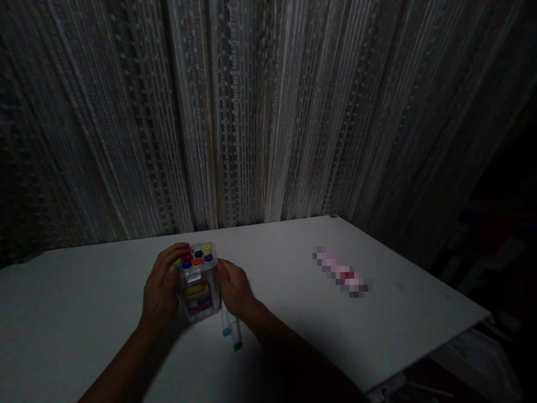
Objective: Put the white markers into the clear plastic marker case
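Observation:
A clear plastic marker case (203, 308) stands upright on the white table, with a printed label on its front. Several markers fill it, their coloured ends in yellow, purple, orange, blue, black and red showing at the top. My left hand (161, 285) wraps round the case's left side, its fingers reaching over the top edge by the marker ends. Against the right side presses my right hand (237, 288), fingers partly hidden behind the case. Below that hand are a blue-ended marker (226, 323) and a green-ended marker (236, 336); their upper parts are hidden, so whether it touches them I cannot tell.
The white table (285, 252) ends in a slanting edge on the right. A pixelated pinkish object (339, 271) lies on its right part. Behind hangs a grey string curtain (260, 112). A pale container (474, 358) shows below the table's right edge. The light is dim.

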Demonstrator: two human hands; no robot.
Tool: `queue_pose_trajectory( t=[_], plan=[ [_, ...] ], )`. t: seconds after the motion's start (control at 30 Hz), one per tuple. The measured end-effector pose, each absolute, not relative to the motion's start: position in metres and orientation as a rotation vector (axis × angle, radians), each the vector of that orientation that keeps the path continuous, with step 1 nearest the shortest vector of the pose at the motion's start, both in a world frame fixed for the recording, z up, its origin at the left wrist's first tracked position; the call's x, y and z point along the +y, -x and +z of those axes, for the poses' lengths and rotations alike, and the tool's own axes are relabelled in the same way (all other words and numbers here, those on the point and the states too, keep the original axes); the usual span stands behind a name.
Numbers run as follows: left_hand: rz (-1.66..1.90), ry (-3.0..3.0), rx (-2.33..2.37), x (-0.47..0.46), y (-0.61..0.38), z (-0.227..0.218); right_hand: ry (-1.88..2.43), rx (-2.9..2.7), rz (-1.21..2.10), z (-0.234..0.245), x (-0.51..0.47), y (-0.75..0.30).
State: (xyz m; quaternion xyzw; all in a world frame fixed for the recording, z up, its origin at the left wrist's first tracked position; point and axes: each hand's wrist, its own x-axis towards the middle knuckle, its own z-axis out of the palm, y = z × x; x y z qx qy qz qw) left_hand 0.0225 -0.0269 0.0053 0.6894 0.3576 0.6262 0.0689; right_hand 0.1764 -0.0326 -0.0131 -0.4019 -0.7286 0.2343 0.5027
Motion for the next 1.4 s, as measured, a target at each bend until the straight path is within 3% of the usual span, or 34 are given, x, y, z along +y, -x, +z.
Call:
queue_pose_trajectory(
  t=[1.4],
  plan=[
    [1.919, -2.032, 1.031, -0.0267, -0.0245, 0.0058, 1.099, -1.812, 0.579, -0.0080, -0.0314, -0.1784]
  ],
)
